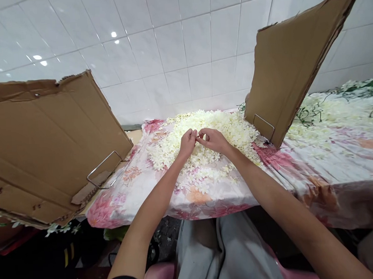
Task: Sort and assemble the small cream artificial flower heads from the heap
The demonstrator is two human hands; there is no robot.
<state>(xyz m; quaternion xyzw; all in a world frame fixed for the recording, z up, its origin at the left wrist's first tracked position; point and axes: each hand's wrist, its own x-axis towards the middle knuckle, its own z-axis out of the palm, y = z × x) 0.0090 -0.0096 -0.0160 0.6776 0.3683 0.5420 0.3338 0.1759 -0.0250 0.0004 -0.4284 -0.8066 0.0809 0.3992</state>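
A broad heap of small white flowers [232,126] lies on the floral tablecloth [139,192] in front of me. Over the middle of the heap, my left hand [188,143] is closed in a pinch. My right hand [211,140] is just to its right, its fingers bent and closed towards the left fingertips. The two hands meet or nearly touch. Whatever sits between the fingertips is too small to make out.
Cardboard panels stand at the left [55,146] and right [295,63], with metal wire stands [264,121] at their bases. More white flowers [341,114] and green stems lie beyond the right panel. A tiled wall [197,43] rises behind the table.
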